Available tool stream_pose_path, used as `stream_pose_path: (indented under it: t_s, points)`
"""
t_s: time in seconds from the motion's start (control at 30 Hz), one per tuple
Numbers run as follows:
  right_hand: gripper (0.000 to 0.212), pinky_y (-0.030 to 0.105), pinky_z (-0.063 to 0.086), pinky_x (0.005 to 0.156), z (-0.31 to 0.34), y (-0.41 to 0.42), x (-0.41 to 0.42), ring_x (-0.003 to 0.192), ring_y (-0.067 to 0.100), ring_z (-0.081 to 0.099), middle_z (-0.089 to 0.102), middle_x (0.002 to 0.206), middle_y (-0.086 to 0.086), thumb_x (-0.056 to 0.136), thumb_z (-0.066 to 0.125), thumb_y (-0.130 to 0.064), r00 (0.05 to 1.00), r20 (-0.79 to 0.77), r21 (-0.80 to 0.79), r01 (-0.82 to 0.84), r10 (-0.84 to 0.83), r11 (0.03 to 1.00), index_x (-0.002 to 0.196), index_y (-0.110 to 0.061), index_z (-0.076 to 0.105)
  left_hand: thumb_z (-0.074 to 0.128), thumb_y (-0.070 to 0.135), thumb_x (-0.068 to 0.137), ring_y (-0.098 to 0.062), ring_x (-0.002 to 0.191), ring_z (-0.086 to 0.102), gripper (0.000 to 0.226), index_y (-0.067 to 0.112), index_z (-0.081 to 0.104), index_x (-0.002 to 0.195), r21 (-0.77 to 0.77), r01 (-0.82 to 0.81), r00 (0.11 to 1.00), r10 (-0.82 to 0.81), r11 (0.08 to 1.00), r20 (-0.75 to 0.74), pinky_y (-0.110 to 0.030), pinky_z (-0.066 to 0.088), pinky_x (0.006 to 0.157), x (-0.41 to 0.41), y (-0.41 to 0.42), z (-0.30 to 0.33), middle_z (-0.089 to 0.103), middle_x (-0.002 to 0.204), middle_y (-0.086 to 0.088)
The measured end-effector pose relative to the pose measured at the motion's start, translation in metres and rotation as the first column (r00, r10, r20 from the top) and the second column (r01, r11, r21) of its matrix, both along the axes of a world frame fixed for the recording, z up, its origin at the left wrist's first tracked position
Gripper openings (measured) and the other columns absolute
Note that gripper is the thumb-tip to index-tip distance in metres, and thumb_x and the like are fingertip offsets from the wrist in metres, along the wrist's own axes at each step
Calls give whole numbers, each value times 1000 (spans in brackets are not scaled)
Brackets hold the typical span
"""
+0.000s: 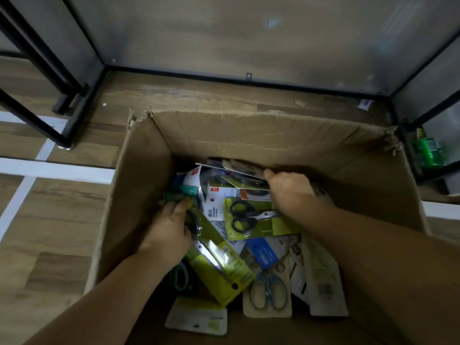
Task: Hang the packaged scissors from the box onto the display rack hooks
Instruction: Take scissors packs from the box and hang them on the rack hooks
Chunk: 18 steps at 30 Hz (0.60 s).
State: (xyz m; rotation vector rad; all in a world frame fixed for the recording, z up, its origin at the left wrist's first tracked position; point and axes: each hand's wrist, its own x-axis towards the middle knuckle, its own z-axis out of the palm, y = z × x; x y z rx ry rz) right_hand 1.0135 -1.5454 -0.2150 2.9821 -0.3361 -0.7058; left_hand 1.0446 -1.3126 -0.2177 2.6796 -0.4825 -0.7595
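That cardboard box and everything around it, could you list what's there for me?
Cardboard box: one, brown, open, on the wood floor.
Packaged scissors: a jumbled pile inside the box, too many to count; green-carded with black handles, beige-carded with blue handles.
Black metal frame: behind and left of the box.
Green item: one, far right, unclear.
Left hand: grips a long green pack.
Right hand: holds several cards at the back.

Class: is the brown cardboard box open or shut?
Open: the brown cardboard box shows no closed lid, and packaged scissors lie visible inside.
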Motion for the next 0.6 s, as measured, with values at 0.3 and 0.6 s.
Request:
stream_pose_path:
  t_s: [0.3,0.6]
  points:
    - [32,28,42,76,132,15,-100,99,25,58,61,110,7,98,40,-23,996,-87,138,15,-2,990,129,-20,43,46,10,92,-23,127,39,48,17,42,139,-47,84,990,-89,995,-110,-27,36,100,-63,6,150,40,142,-6]
    - [22,25,37,60,413,5,-135,94,25,61,60,94,5,98,39,-19,994,-78,254,90,-73,963,117,-21,48,51,8,92,-24,107,58,31,14,60,121,-248,-298,954,289,922,-75,-24,45,83,-33,-13,433,62,113,-8]
